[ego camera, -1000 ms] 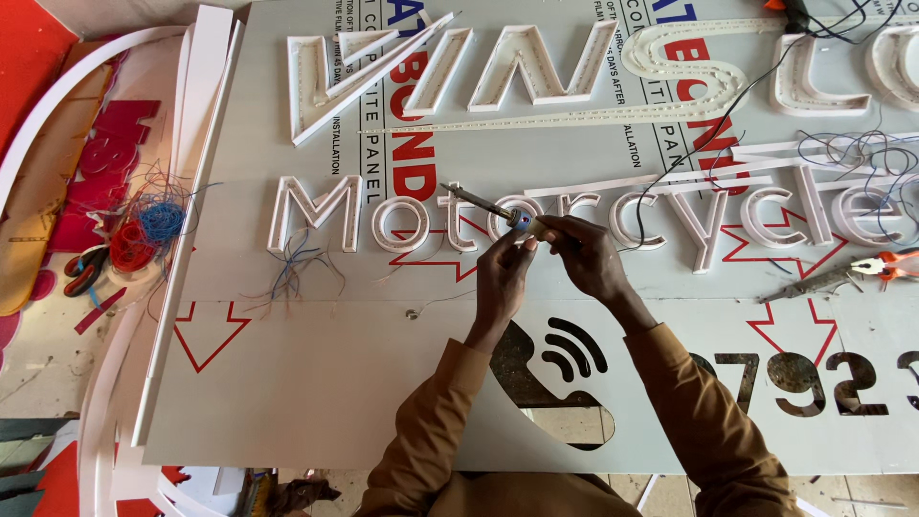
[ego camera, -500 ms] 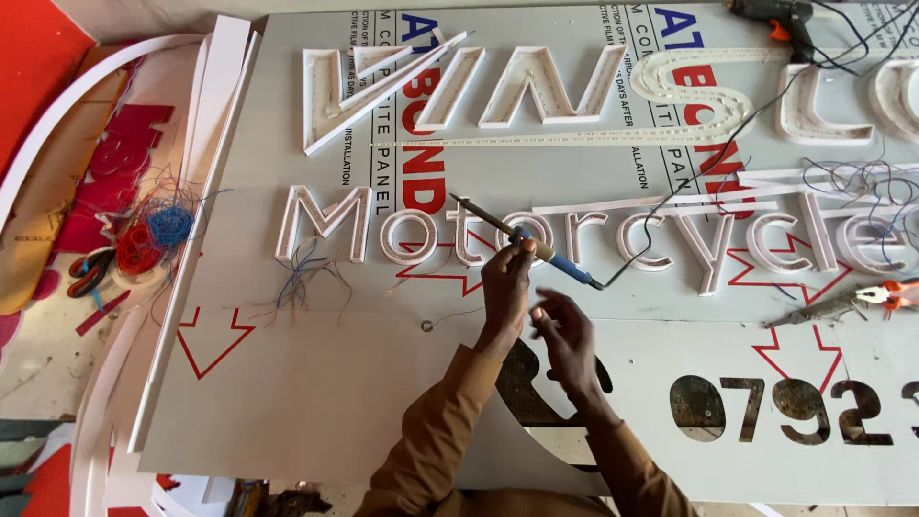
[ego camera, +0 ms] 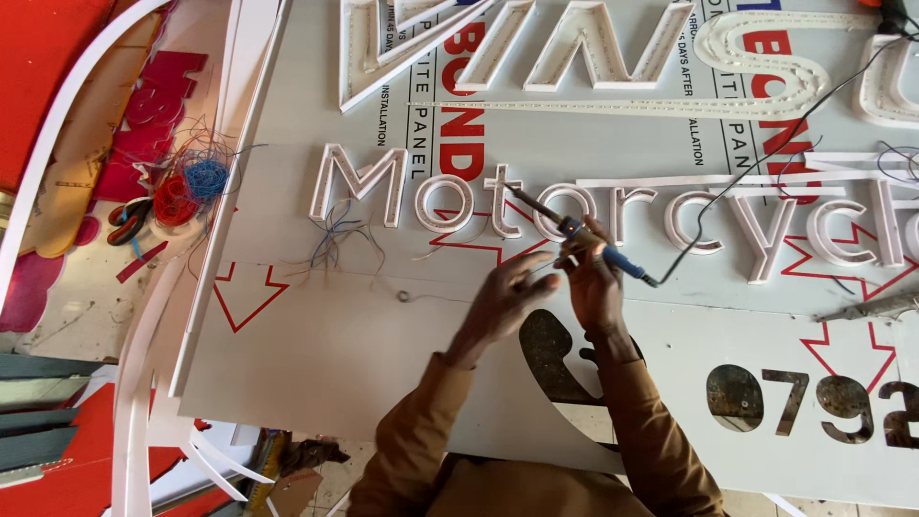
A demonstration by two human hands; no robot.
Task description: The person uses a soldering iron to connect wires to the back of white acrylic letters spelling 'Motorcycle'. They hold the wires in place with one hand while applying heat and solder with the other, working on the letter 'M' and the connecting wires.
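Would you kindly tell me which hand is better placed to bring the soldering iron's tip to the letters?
Right. The right hand already grips the soldering iron, its tip over the white letters; the left hand is empty.

Both forearms, in tan-brown sleeves, rise from the bottom edge and converge toward the centre. The left hand (ego camera: 507, 302) is motion-blurred, palm turned inward, its fingers spread loosely and pointing toward the other hand; it grips nothing visible. The right hand (ego camera: 592, 282) lies just beside it, wrist bent, fingers curled closed around a slim blue-handled tool held at a slant. The two hands are nearly touching, the right a little farther forward than the left.
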